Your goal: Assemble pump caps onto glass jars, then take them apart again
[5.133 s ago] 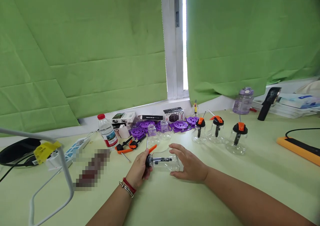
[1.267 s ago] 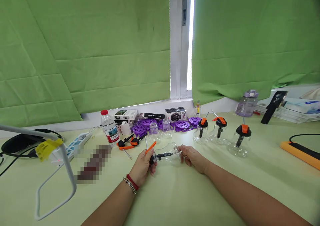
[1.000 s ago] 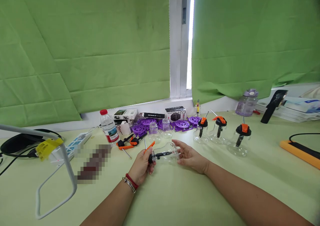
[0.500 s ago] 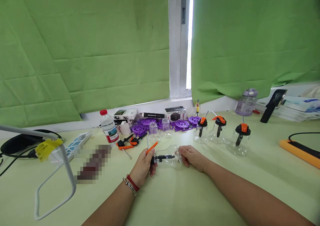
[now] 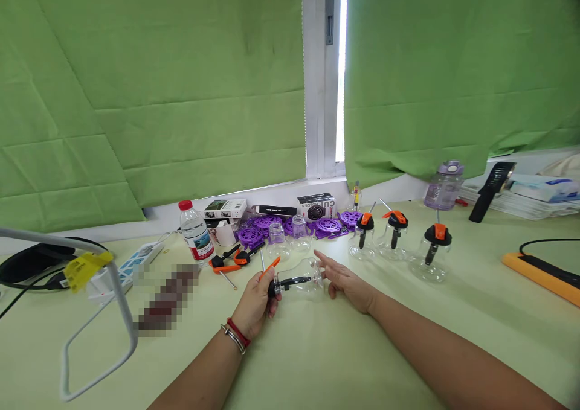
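I hold a clear glass bottle [image 5: 299,277] on its side, low over the table. A black stem runs inside it from its black cap, which has an orange lever [image 5: 270,267] and a thin metal rod. My left hand [image 5: 254,301] is closed around the cap end. At the bottle's base is my right hand [image 5: 348,282], its fingers stretched out and spread; I cannot tell whether the fingertips touch the glass. Two loose black-and-orange caps [image 5: 230,258] lie behind my left hand. Beyond are two small glass bottles [image 5: 299,236] without caps.
Several capped glass bottles [image 5: 430,259] stand to the right. Purple plastic parts [image 5: 327,226] and boxes [image 5: 317,206] line the back, near a red-capped water bottle [image 5: 197,235]. A white metal frame [image 5: 129,313] and power strip [image 5: 140,262] are left; an orange-and-black bar [image 5: 541,276] is right.
My right hand has loosened from the bottle's base, its fingers now straightened and spread. The bottle tilts slightly, its base end a little higher; my left hand keeps its hold.
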Tool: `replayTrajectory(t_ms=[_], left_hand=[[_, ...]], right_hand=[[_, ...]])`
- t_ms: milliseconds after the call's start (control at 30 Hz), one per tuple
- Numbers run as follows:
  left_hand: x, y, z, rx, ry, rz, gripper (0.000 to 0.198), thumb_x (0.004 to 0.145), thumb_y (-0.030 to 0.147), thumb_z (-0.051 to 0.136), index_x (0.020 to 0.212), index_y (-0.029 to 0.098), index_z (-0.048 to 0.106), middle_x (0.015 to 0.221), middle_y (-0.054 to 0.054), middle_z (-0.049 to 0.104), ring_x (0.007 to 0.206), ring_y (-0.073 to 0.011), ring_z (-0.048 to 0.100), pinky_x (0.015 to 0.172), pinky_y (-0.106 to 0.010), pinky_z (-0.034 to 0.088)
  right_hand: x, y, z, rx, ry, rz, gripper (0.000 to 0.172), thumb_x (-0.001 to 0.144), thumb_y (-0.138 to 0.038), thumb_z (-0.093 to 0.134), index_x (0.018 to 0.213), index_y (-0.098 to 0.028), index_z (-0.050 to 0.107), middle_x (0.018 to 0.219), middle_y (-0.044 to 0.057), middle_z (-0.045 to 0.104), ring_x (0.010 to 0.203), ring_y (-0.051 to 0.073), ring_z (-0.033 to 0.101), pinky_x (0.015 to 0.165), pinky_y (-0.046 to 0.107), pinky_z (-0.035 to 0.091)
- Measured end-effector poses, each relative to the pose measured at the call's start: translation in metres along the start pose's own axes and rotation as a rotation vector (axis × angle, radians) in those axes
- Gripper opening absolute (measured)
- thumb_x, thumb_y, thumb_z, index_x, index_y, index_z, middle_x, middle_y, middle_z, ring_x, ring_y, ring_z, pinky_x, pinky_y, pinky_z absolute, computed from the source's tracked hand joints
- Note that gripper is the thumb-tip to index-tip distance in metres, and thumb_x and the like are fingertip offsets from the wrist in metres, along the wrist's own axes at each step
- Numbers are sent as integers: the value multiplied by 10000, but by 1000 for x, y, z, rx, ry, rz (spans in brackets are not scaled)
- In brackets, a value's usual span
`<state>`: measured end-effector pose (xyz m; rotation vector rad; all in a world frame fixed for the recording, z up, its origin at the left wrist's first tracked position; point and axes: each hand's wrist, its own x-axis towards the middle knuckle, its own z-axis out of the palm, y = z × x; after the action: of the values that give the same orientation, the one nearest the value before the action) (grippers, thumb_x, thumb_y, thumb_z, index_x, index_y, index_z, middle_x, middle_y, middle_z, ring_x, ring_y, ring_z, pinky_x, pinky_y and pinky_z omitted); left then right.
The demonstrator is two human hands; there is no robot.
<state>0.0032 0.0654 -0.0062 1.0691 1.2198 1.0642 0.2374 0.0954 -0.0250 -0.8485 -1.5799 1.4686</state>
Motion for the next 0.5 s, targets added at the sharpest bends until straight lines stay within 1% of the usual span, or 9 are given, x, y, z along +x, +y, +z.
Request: replayTrajectory(t_ms=[33, 100, 133, 200, 300, 367, 433, 500], left_hand=[[1, -1, 0, -1, 0, 2, 435, 767, 634, 449, 810, 202, 425, 532, 51, 556, 299, -56, 394, 297, -179, 234], [2, -2, -1, 1, -1, 1, 453, 762, 648, 444, 826, 200, 435, 534, 50, 557, 297, -57, 394, 296, -181, 233], [2, -2, -1, 5, -1, -3, 464, 761, 656, 437, 837, 198, 440, 533, 50, 556, 296, -58, 393, 296, -182, 233], [1, -2, -2, 16, -4, -8, 481, 762, 667, 421, 858, 196, 447, 528, 53, 550, 297, -61, 396, 298, -182, 236], [-1, 0, -1, 48, 3, -3, 477, 774, 662, 402, 877, 197, 445, 524, 57, 547, 304, -66, 408, 306, -183, 238], [-3, 1, 0, 73, 2, 0, 470, 779, 655, 397, 882, 199, 443, 528, 58, 551, 310, -68, 417, 311, -184, 233], [-4, 2, 0, 92, -10, 5, 463, 780, 653, 395, 873, 201, 440, 523, 61, 548, 310, -68, 416, 315, -185, 229], [-5, 1, 1, 100, -25, 18, 452, 783, 650, 397, 853, 204, 430, 513, 65, 540, 306, -67, 408, 317, -185, 231]], right_hand=[[-1, 0, -1, 8, -31, -34, 754, 762, -538, 592, 1406, -295, 285, 1360, 105, 402, 966, 182, 521, 623, 251, 455], [-1, 2, -2, 11, -119, -90, 814, 730, -443, 675, 1413, -331, 246, 1423, 73, 326, 1067, 187, 474, 788, 295, 444], [-1, 3, -2, 10, -151, -105, 813, 726, -422, 688, 1410, -328, 258, 1426, 69, 322, 1088, 188, 461, 844, 315, 422], [1, 5, -3, -1, -176, -106, 801, 727, -425, 687, 1406, -308, 279, 1406, 79, 345, 1076, 186, 463, 898, 344, 388], [2, 3, -3, -37, -158, -68, 777, 738, -501, 646, 1398, -262, 315, 1290, 92, 458, 1030, 189, 475, 906, 360, 373], [1, -1, -2, -69, -140, -38, 686, 762, -566, 578, 1338, -225, 428, 1124, 77, 556, 984, 194, 489, 899, 357, 367], [0, -6, -1, -135, -114, -21, 590, 786, -618, 495, 1182, -190, 585, 926, 54, 595, 865, 187, 503, 846, 345, 381], [0, -8, 1, -215, -69, -23, 579, 798, -656, 422, 978, -167, 675, 767, 33, 566, 718, 164, 466, 756, 326, 389]])
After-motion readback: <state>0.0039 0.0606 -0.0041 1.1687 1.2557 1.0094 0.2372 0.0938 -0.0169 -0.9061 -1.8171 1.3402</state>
